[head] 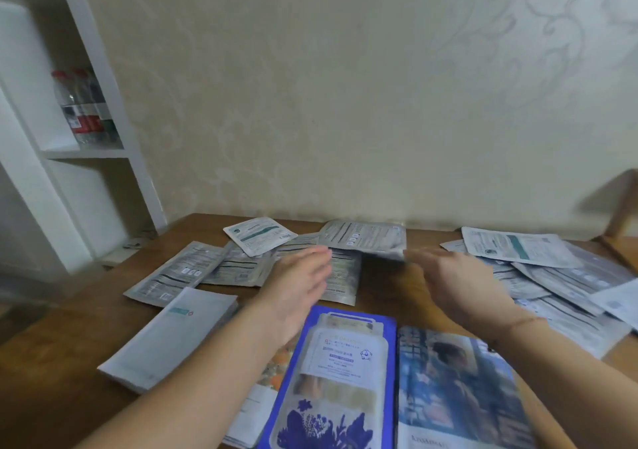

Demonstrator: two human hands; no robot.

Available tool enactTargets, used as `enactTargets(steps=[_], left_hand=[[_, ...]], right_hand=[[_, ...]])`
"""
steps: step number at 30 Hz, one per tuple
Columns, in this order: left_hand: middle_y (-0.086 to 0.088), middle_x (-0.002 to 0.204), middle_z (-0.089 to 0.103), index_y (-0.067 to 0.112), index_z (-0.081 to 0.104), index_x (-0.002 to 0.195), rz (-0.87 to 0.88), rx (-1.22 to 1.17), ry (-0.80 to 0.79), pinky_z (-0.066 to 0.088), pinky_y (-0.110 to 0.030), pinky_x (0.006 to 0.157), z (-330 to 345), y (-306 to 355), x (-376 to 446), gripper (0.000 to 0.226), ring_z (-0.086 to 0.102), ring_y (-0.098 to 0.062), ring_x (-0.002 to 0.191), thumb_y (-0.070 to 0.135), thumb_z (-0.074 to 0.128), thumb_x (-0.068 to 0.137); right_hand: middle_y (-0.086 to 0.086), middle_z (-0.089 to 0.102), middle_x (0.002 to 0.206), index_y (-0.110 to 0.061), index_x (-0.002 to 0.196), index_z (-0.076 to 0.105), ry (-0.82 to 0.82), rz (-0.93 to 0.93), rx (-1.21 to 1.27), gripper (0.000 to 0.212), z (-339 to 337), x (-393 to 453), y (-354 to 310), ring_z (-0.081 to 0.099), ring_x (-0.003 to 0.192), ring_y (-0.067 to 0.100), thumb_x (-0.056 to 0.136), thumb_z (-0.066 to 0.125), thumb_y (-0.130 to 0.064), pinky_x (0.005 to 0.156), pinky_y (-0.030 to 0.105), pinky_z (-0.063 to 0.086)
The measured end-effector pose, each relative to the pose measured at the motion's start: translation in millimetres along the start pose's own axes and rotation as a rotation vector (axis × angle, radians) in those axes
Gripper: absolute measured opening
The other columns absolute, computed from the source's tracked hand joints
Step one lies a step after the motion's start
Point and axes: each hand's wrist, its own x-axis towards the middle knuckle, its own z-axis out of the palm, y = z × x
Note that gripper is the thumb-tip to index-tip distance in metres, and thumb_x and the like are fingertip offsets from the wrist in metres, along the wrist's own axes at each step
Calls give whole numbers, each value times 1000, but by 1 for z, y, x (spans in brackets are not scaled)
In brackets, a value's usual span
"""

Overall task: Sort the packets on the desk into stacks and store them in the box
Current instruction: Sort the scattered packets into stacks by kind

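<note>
Both hands reach forward over the wooden worktop (386, 286), palms facing each other: the left hand (297, 283) and the right hand (459, 283) have straight, released fingers that grasp nothing (both are motion-blurred). Just beyond the fingertips lies a grey packet (366, 236), one of several scattered silver packets (179, 270) spreading left of the left fingers. Right of the right fingers sits another loose heap of packets (552, 276). Nearer than the fingers lie 3 sorted lots: a white stack (169, 338) at left, a blue packet (338, 379) under the wrists, and a photo-printed packet (459, 390) beside it. Bottles (84, 106) stand on a white shelf (86, 153) far left.
</note>
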Motion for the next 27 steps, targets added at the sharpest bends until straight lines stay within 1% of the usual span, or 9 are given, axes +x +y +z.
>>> enactTargets(steps=[3, 6, 9, 12, 15, 18, 20, 21, 27], left_hand=[[-19, 142, 44, 10, 55, 119, -194, -250, -79, 32, -40, 115, 37, -6, -29, 32, 43, -31, 134, 16, 65, 89], [-18, 115, 65, 9, 61, 105, -273, -309, -232, 50, -39, 98, 72, -18, -48, 30, 62, -29, 110, 21, 70, 79], [-19, 108, 72, 3, 64, 111, -249, -320, -270, 58, -39, 78, 101, -25, -55, 35, 71, -29, 93, 17, 67, 80], [-19, 102, 73, 2, 66, 106, -171, -162, -230, 57, -37, 64, 121, -26, -61, 24, 72, -27, 80, 12, 66, 84], [-19, 109, 72, 1, 60, 122, -96, 15, -250, 54, -44, 79, 134, -33, -65, 37, 70, -32, 92, 9, 67, 87], [-13, 108, 73, 5, 66, 111, -25, 170, -301, 46, -48, 102, 144, -38, -73, 24, 67, -29, 106, 4, 67, 87], [-9, 106, 74, 8, 68, 106, 2, 253, -319, 48, -47, 101, 151, -42, -79, 19, 68, -25, 105, 2, 67, 88], [-9, 107, 74, 9, 67, 107, 10, 285, -327, 50, -45, 98, 154, -45, -81, 20, 69, -24, 103, 2, 67, 89], [3, 110, 72, 18, 51, 129, 174, 531, -450, 57, -37, 87, 172, -59, -96, 53, 69, -12, 100, 3, 74, 83]], right_hand=[[0, 46, 53, -18, 62, 46, 266, 356, 482, 34, -41, -32, 5, 43, 43, 15, 89, 47, 3, 44, 21, 35], [7, 74, 79, -7, 90, 68, 250, 666, 1351, 27, -74, -72, -2, 72, 69, 20, 95, 43, 3, 54, 32, 58], [10, 76, 98, -8, 110, 66, 135, 808, 1649, 28, -88, -111, -9, 74, 86, 24, 101, 41, 0, 68, 38, 60], [5, 77, 97, -8, 112, 66, 128, 860, 1461, 21, -95, -144, -1, 74, 90, 22, 101, 49, -11, 77, 42, 60], [-7, 76, 94, -19, 100, 71, 151, 803, 725, 25, -105, -180, 22, 71, 92, 12, 98, 52, -34, 79, 40, 59], [-5, 43, 149, -38, 134, 50, -196, 744, 31, 36, -103, -205, 52, 26, 144, 25, 100, 39, -42, 112, 51, 32], [-3, 6, 163, -43, 145, 29, -444, 865, 67, 45, -89, -211, 72, -11, 149, 33, 100, 33, -43, 116, 64, 4], [-4, -1, 163, -44, 147, 23, -507, 904, 102, 48, -81, -212, 79, -16, 148, 35, 100, 30, -46, 114, 67, 2], [-9, 0, 164, -49, 150, 17, -566, 748, 60, 49, -72, -200, 112, -6, 150, 29, 101, 20, -53, 116, 62, 2]])
